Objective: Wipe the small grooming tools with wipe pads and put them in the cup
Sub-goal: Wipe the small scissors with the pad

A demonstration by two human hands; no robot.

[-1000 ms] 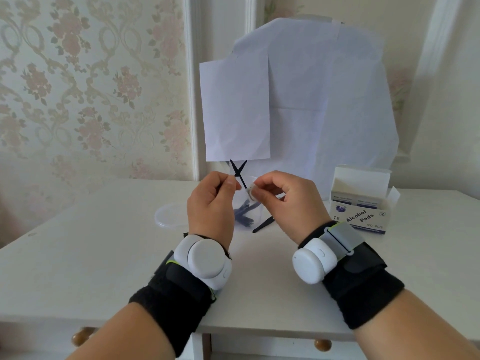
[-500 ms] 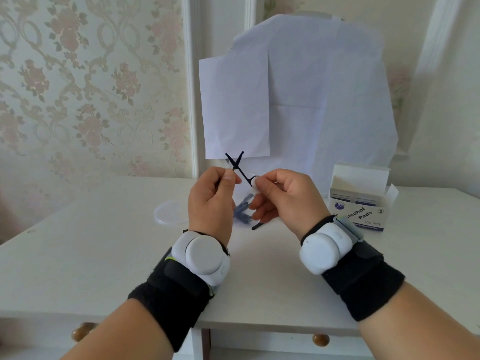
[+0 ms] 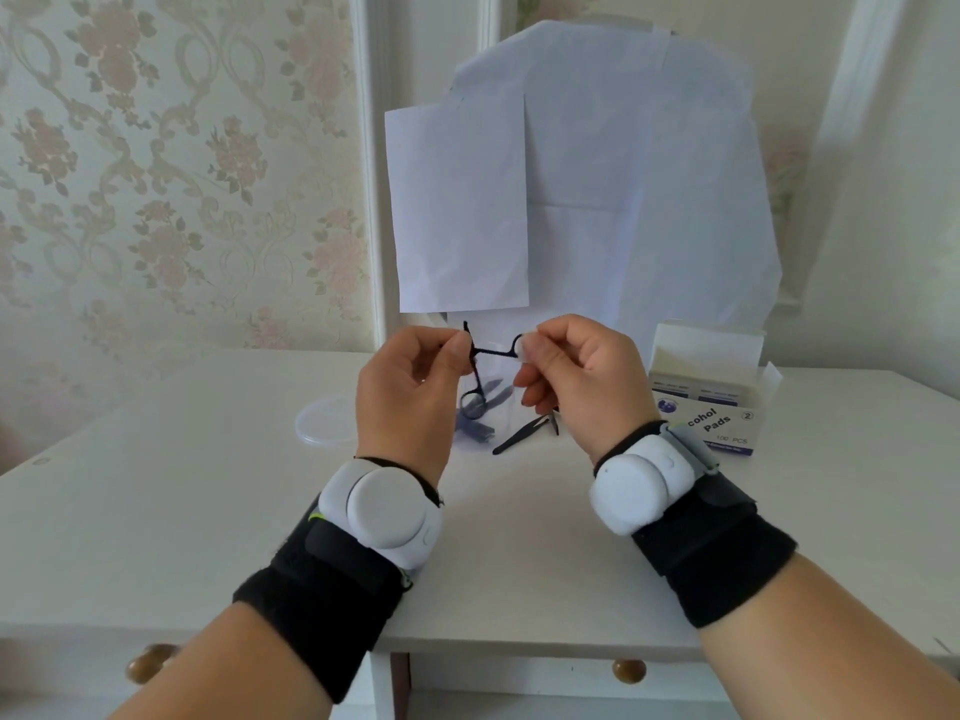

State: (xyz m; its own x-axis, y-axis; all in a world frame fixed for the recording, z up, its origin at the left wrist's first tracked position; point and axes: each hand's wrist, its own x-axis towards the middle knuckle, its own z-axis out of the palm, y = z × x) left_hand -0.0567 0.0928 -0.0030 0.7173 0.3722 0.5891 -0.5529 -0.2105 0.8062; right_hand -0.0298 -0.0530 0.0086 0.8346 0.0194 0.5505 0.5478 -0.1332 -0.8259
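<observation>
1. Scissors [image 3: 483, 366], small and black, held up above the table [image 3: 156, 511] between both hands; blades spread wide open, one arm running across toward 3 o'clock, the other hanging toward 6 o'clock with its finger ring low.
2. Left hand [image 3: 410, 392] at 9 o'clock of the scissors, fingers curled, thumb and forefinger pinching them near the pivot.
3. Right hand [image 3: 576, 376] at 3 o'clock of the scissors, fingers curled, pinching a white pad [image 3: 525, 349] around the end of the crosswise arm; whether a ring or a tip lies under the pad cannot be told.
4. Cup [image 3: 480, 418], clear plastic, stands on the table behind the hands, at 6 o'clock of the scissors and partly hidden by them; dark bluish tools show inside it, too blurred to name.
5. Tweezers [image 3: 522, 436], black, lie on the table just at 3 o'clock of the cup, below the right hand, tips pointing toward 8 o'clock.
6. Lid [image 3: 324, 423], clear and round, lies flat on the table at 9 o'clock of the cup, apart from it.
7. Box [image 3: 711, 407], white, printed "Alcohol Pads", flap raised, sits on the table at 3 o'clock of the right hand.
8. Paper [image 3: 597, 174], white sheets, stands against the wall at 12 o'clock behind everything; flowered wallpaper [image 3: 156, 174] at 9 o'clock.
9. Wristbands [image 3: 332, 584], black with white round units, on both wrists; brown knobs [image 3: 628, 670] show under the table's near edge.
</observation>
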